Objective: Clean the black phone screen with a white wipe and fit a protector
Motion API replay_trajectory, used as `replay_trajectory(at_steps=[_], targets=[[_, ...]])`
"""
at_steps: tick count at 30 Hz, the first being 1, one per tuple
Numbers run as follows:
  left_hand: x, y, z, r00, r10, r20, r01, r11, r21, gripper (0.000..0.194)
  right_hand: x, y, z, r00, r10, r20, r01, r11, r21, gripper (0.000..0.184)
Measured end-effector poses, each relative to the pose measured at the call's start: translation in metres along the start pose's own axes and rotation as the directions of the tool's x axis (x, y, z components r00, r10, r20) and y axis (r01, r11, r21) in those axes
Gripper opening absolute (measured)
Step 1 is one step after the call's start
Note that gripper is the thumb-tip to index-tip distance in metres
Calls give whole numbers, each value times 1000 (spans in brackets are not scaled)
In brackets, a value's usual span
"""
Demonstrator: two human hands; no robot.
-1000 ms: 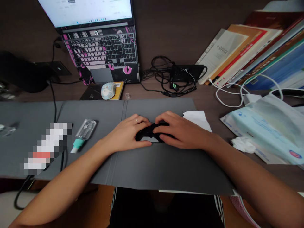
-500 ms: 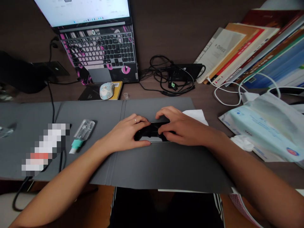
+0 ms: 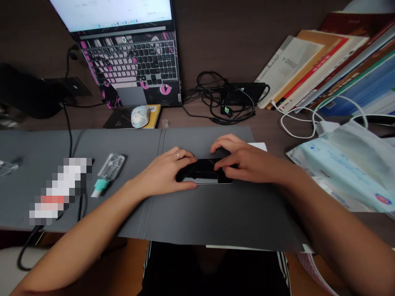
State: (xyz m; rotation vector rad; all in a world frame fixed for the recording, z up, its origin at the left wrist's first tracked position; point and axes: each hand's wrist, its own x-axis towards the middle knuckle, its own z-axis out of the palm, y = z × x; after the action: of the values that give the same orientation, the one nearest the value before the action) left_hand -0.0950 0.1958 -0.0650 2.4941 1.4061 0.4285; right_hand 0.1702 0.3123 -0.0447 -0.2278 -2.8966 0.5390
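A dark, glossy smartphone (image 3: 206, 174) lies flat, long side across, on the grey desk mat (image 3: 197, 218). My left hand (image 3: 165, 172), with a ring on one finger, grips the phone's left end, thumb along the near edge and fingertips along the far edge. Over the right part of the phone is my right hand (image 3: 247, 160), its fingers apart. One fingertip rests on or just above the screen; contact cannot be made out. The other fingers curl beyond the far edge. A white sheet (image 3: 259, 146) shows partly behind my right hand.
Behind the mat stands an open laptop (image 3: 132, 65), with a mouse (image 3: 140, 116) before it. A clear bottle (image 3: 109, 170) lies left. Tangled cables (image 3: 212, 111), leaning books (image 3: 308, 70) and a tissue pack (image 3: 342, 166) occupy the back and right.
My right hand has slid a little to the right along the phone, uncovering more of its screen. My left hand keeps its hold on the left end.
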Motion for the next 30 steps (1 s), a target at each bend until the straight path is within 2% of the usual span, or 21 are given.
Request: replay_trajectory(at_steps=[9,14,19,25,27,30], targets=[[1,0,0,1000,-19,18,19,1000,5,56,10,-9,10,999,-19,-35,18,1000,-15,26],[2,1,-1,1000,-13,27,14,999,-34,54,25,-14,19,999,-50,-17,50,999,-18,27],[2,0,0,1000,-8,23,9,999,-31,52,33,-20,26,1000,-30,1,30,999,-44,32],[1,-1,1,1000,-8,3,9,999,-40,53,37,-21,40,999,-29,-34,26,995,-91,33],[2,-1,1,1000,-7,7,7,999,-40,52,36,-21,38,999,-37,-30,33,995,-98,32],[2,1,-1,1000,-7,16,7,1000,-19,53,23,-24,18,997,-55,-46,51,995,-84,33]])
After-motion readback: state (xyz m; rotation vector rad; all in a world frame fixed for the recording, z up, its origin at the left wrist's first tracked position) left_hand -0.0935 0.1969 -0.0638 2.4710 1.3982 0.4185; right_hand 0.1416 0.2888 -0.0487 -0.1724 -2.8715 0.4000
